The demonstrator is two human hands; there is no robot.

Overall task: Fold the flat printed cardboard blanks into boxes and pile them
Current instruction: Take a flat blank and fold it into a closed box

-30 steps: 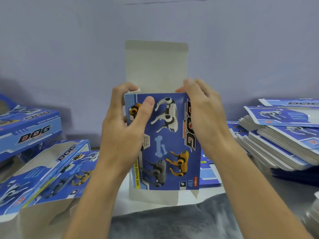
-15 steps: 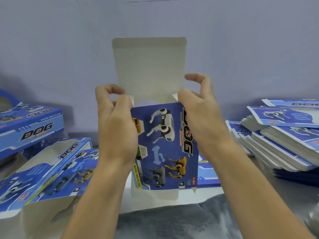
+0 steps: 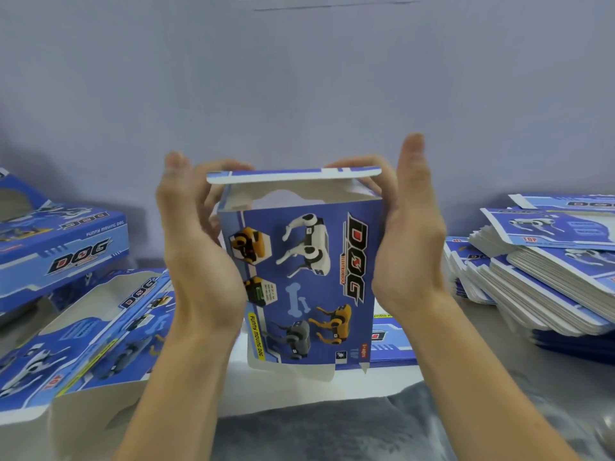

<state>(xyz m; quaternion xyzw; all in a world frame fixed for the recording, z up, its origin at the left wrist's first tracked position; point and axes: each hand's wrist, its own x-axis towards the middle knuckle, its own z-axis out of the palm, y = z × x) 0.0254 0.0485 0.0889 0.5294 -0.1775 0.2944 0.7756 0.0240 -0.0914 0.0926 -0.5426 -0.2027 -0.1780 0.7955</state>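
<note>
box [image 3: 306, 281] between 2 hands' grip [image 3: 299, 227]

The held box [image 3: 309, 281] reads "DOG" and "FUNNY MOVING DOG", as does the folded box [image 3: 63, 251] at left.

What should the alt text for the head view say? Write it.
Two hands, left hand and right hand, hold an upright blue printed box by its sides, its top flap folded over. Flat blanks are stacked to the right, folded boxes to the left.
</note>
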